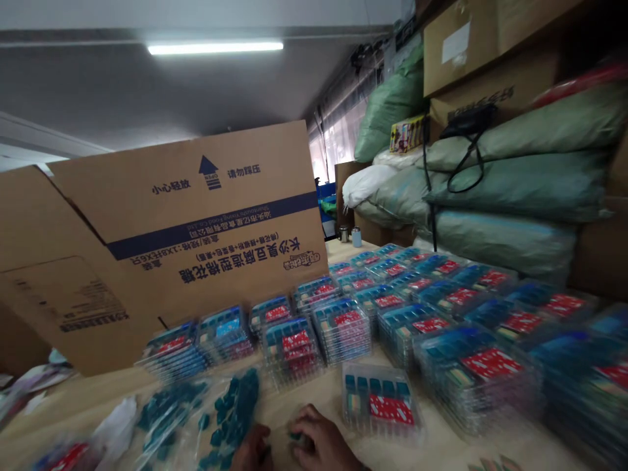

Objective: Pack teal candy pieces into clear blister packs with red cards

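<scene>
Teal pieces lie in or on clear plastic, can't tell which, on the table, just L of the hands. R hand pinches one teal pc; L hand is curled nr the pile, grip unclear. Filled tray sits nr R hand, w/ stacks behind.

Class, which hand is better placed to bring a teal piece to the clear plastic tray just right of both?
Probably the right hand: it appears to hold a teal piece and is nearer that clear tray. The left hand is farther away, beside loose teal pieces.
</scene>
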Tool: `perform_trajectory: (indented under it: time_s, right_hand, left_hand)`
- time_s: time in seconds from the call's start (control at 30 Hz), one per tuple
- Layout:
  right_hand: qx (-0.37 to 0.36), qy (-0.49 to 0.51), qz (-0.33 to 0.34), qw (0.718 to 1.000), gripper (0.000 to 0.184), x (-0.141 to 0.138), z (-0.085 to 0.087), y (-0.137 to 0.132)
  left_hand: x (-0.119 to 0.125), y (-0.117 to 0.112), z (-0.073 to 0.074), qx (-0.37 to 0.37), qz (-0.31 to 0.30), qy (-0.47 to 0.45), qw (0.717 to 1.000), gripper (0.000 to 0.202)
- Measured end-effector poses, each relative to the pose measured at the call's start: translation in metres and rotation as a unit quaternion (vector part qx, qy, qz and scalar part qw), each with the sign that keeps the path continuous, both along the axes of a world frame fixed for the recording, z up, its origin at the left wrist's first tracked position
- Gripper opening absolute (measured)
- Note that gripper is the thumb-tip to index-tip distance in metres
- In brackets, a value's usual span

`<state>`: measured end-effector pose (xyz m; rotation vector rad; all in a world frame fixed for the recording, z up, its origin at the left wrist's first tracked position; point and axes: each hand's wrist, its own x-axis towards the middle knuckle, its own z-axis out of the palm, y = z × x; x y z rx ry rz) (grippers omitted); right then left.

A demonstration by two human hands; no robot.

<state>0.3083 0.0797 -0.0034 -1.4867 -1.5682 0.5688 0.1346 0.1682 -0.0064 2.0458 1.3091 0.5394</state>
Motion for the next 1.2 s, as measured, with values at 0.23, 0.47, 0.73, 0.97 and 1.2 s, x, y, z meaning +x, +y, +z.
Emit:
perform_trajectory:
  time_s: [0.23, 0.47, 0.73, 0.97, 1.2]
  right_hand:
    - [-0.021, 0.195, 0.092, 0.976, 0.01, -0.019, 0.041, -0.031]
    - [-0.097, 0.269, 0.149, 0.946, 0.019, -0.026, 0.048, -0.076]
    - [-0.133, 0.315, 0.141, 0.929, 0.025, -0.048, 0.04, -0.096]
    - [-0.151, 0.32, 0.164, 0.921, 0.023, -0.06, 0.034, -0.109]
    - [-0.019, 0.083, 0.191, 0.978, 0.014, -0.067, 0.051, -0.115]
  left_hand:
    - [0.007, -0.073, 0.061, -0.212, 0.067, -0.361, 0.906, 0.034]
    - [-0.012, -0.135, 0.082, -0.344, 0.103, -0.448, 0.819, 0.026]
    - [-0.032, -0.155, 0.076, -0.31, 0.1, -0.431, 0.842, 0.023]
    - [-0.046, -0.169, 0.078, -0.286, 0.105, -0.404, 0.862, 0.024]
    - [-0.059, -0.176, 0.071, -0.301, 0.137, -0.429, 0.841, 0.032]
